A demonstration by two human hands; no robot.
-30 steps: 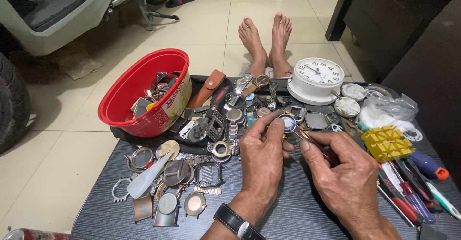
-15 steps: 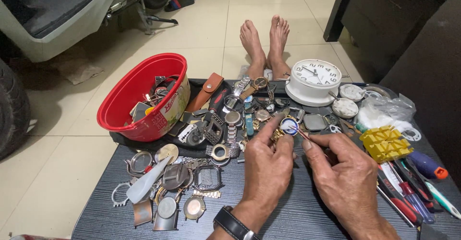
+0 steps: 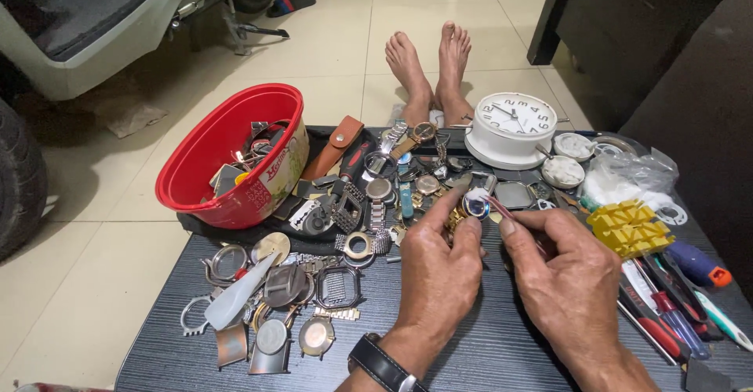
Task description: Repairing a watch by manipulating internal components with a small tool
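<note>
The left hand (image 3: 439,270) pinches a small round watch (image 3: 475,202) between thumb and fingertips, closed tight on it, and holds it just above the dark table (image 3: 486,353). A gold-coloured band hangs from the watch against the fingers. A black wristwatch (image 3: 382,363) sits on that wrist. The right hand (image 3: 572,282) is closed round a thin reddish tool (image 3: 510,215), whose tip touches the watch.

The held watch is near the middle of the table, in front of a white clock (image 3: 511,125) that lies at the far edge. Left of it stands a red bowl (image 3: 227,153) holding watch parts; its outer wall carries a cream label with red print. A brown leather strap (image 3: 333,147) lies just beside the bowl. Loose watch cases and bezels (image 3: 290,298) are spread over the near left of the table.

To the right, a clear plastic bag (image 3: 635,176) lies behind a yellow block (image 3: 627,227). Screwdrivers (image 3: 667,313) with red and blue handles lie near the right edge. Beyond the table two bare feet (image 3: 431,63) rest on the pale tiled floor.
</note>
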